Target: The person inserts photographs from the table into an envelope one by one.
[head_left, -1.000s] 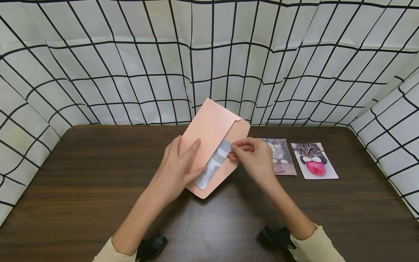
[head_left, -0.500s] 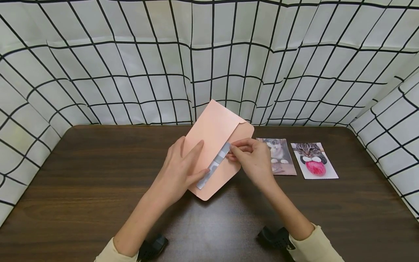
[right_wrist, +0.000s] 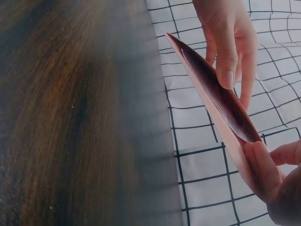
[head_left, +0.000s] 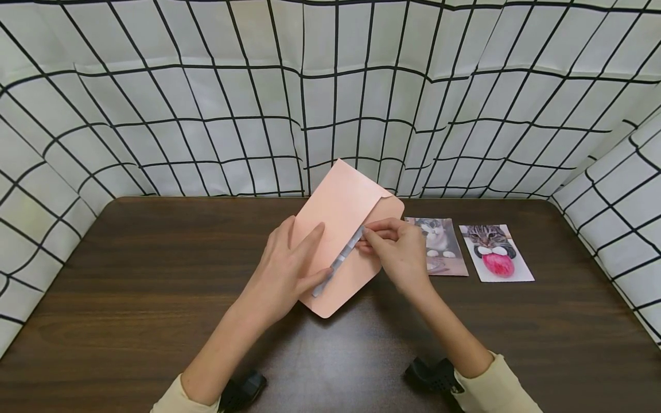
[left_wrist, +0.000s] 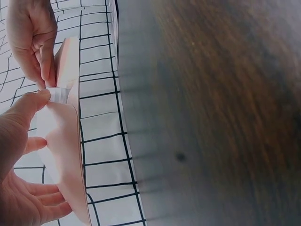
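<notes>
A peach-pink envelope (head_left: 338, 209) is held tilted above the table, its flap side to the lower right. Most of a grey-and-white picture card (head_left: 338, 265) lies inside it; only a narrow strip shows at the opening. My left hand (head_left: 284, 269) grips the envelope from the left, its thumb (left_wrist: 29, 104) at the opening beside the card. The right hand (head_left: 400, 249) pinches the upper end of the card's exposed edge between thumb and fingertips. In the right wrist view the envelope (right_wrist: 221, 115) appears edge-on with its mouth parted.
Two cat photo cards lie on the dark wooden table (head_left: 155, 275) to the right: a greyish one (head_left: 441, 249), partly behind the right hand, and a white-bordered one (head_left: 498, 255) with a pink shape. A white curtain (head_left: 232, 97) with black grid lines surrounds the table.
The card has slid deeper into the envelope, its visible strip growing much narrower. The envelope and left hand have shifted slightly right; the right hand has hardly moved.
</notes>
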`<action>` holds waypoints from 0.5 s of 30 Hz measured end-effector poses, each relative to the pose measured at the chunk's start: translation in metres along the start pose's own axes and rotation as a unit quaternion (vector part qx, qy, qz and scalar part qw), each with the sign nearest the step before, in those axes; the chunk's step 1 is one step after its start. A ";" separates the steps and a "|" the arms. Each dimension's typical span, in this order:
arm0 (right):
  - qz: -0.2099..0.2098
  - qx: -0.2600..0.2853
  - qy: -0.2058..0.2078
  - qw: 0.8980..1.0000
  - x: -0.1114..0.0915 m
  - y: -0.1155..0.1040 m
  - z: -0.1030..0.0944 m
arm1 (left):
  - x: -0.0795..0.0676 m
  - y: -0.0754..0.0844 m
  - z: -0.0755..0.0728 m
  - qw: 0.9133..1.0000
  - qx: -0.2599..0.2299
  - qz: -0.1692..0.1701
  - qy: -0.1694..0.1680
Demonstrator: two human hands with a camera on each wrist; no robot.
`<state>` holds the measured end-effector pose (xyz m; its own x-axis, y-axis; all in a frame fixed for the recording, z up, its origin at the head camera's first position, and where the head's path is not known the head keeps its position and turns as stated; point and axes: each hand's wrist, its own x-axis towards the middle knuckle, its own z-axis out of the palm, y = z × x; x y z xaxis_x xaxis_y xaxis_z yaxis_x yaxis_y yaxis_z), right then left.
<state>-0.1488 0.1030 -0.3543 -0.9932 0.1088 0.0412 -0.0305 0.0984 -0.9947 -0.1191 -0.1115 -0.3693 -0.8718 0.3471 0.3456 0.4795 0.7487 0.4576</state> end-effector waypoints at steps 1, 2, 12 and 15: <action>0.000 0.004 0.001 1.000 0.000 0.000 0.000 | 0.000 0.000 0.000 1.000 0.001 0.000 -0.001; -0.001 0.008 0.002 1.000 0.000 0.000 0.000 | 0.000 0.000 0.000 1.000 0.001 -0.001 -0.002; 0.005 0.016 -0.003 1.000 0.001 0.000 0.000 | 0.000 0.001 0.000 1.000 -0.003 -0.002 -0.010; 0.003 0.018 -0.012 1.000 0.002 0.000 -0.001 | -0.001 0.000 -0.001 1.000 -0.007 -0.008 -0.017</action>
<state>-0.1505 0.1043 -0.3544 -0.9958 0.0856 0.0327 -0.0274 0.0622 -0.9977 -0.1182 -0.1121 -0.3685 -0.8824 0.3535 0.3106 0.4661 0.7471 0.4738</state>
